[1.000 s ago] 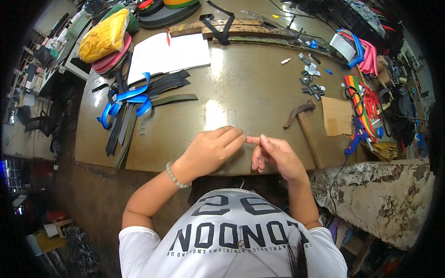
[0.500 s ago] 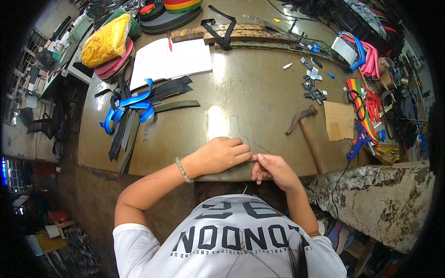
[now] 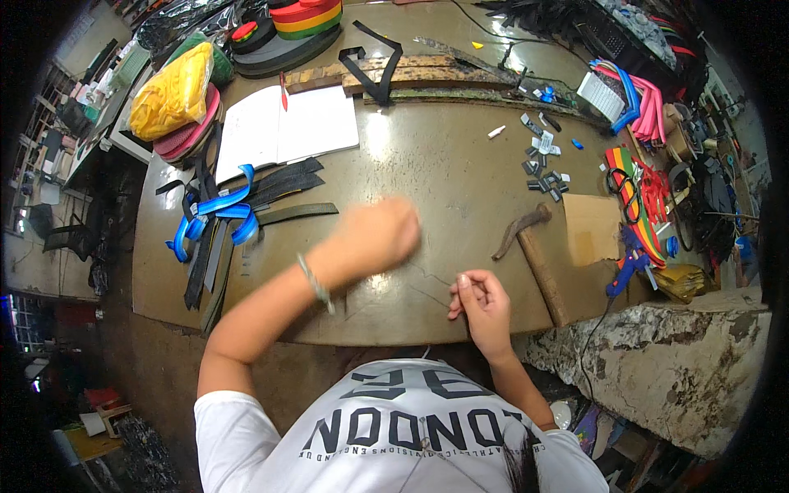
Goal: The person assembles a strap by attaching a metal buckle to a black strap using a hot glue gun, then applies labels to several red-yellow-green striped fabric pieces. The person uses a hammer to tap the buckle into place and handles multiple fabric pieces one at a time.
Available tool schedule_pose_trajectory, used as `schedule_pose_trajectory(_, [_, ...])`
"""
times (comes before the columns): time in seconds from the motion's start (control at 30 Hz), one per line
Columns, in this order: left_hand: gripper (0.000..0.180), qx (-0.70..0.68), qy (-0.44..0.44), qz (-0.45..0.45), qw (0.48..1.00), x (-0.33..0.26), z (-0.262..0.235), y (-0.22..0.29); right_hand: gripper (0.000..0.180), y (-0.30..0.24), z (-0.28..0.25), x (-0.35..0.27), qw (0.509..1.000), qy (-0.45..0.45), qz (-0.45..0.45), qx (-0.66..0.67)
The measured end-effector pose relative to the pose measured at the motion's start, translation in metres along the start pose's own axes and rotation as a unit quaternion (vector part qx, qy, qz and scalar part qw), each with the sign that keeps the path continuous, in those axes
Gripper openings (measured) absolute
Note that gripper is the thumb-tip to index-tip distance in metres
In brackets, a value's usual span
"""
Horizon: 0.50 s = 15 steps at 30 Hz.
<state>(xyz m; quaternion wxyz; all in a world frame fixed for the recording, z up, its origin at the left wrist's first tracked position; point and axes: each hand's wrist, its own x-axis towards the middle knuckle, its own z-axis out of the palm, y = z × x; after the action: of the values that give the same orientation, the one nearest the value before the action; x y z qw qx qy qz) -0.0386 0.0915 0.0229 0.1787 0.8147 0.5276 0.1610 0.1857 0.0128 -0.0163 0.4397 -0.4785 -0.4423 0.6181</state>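
My left hand point(image 3: 380, 234) is raised over the middle of the table, smeared by motion, and looks curled. What it holds, if anything, does not show. Near the front edge, my right hand point(image 3: 483, 302) is closed in a pinch, thumb against the fingers. A thin dark thread point(image 3: 431, 275) runs from these fingertips across the tabletop toward my left hand; its far end is too faint to follow. To the right of my right hand lies a hammer point(image 3: 538, 267) with a wooden handle and a curved, rusty head.
Black and blue straps point(image 3: 222, 205) lie at the left, below an open notebook point(image 3: 320, 123). Wooden bars point(image 3: 411, 76) cross the back. Small buckles point(image 3: 542, 160), cardboard point(image 3: 592, 230), black-handled scissors point(image 3: 629, 193) and a blue glue gun point(image 3: 631, 267) are at the right.
My left hand has moved up and away from my right hand, so the two are now apart. The right hand stays near the table's front edge, still pinched.
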Motion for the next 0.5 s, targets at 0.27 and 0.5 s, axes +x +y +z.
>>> schedule_pose_trajectory(0.27, [0.037, 0.132, 0.282, -0.105, 0.944, 0.162, -0.014, -0.138, 0.025, 0.027, -0.013, 0.005, 0.988, 0.044, -0.119, -0.093])
schedule_pose_trajectory(0.5, [0.031, -0.163, 0.262, -0.113, 0.945, 0.155, -0.044, -0.094, 0.023, 0.01, -0.011, 0.008, 0.993, -0.029, -0.098, -0.05])
